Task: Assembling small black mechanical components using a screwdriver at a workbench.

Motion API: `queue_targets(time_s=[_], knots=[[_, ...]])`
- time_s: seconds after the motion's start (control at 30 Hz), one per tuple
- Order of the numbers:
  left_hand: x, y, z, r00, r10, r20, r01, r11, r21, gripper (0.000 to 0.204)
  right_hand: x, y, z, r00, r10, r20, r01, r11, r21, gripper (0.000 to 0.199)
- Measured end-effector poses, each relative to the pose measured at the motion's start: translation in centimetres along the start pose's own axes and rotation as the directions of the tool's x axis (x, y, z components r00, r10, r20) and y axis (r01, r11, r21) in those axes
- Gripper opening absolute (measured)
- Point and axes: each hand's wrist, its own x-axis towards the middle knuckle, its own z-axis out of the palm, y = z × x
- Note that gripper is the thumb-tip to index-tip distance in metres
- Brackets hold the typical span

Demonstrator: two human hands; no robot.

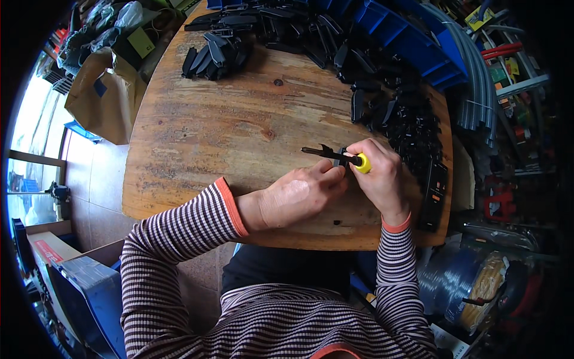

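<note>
My right hand [378,173] is closed around a hand tool with a yellow handle [363,163]. A long dark piece [317,152] reaches left from that handle, over my left hand; I cannot tell whether it is the tool's shaft or a separate part. My left hand [305,194] is curled, back upward, with its thumb and forefinger at a small black plastic piece [341,157] right by the tool. Its other fingers are mostly hidden beneath the palm. Both hands are close together above the near right part of the wooden table [203,131].
Piles of black plastic parts [412,119] run along the table's far and right edges, with a smaller heap [212,57] at the far left. A flat black box [433,197] lies at the right edge. Blue bins [412,42] stand behind; a brown paper bag [104,99] is at left.
</note>
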Motion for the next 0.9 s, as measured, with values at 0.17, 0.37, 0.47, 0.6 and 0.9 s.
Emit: queue_targets(time_s=[0.17,0.37,0.47,0.6,0.9], knots=[[-0.1,0.0,0.5,0.997,0.041,-0.061,-0.039,0.999,0.035,0.03,-0.2,-0.5,0.2,0.996,-0.079,0.051,0.085,0.986,-0.145,0.016],[-0.4,-0.1,-0.1,0.999,0.038,0.024,-0.04,0.997,0.068,0.026,2.0,-0.7,-2.4,0.998,0.068,0.004,-0.066,0.952,0.3,0.014],[0.1,0.1,-0.6,0.999,0.035,0.03,-0.036,0.999,0.032,0.034,3.3,-2.0,-2.1,0.901,0.315,-0.299,-0.041,0.747,0.664,0.011],[0.4,0.0,-0.4,0.998,0.042,0.042,-0.042,0.999,0.0,0.036,3.4,-0.9,1.2,0.949,0.278,-0.152,-0.096,0.709,0.699,0.009],[3.3,-2.7,0.7,0.97,0.243,-0.012,-0.24,0.961,0.135,0.015,-3.6,5.2,-6.8,0.829,0.483,-0.283,-0.487,0.871,0.062,0.011]])
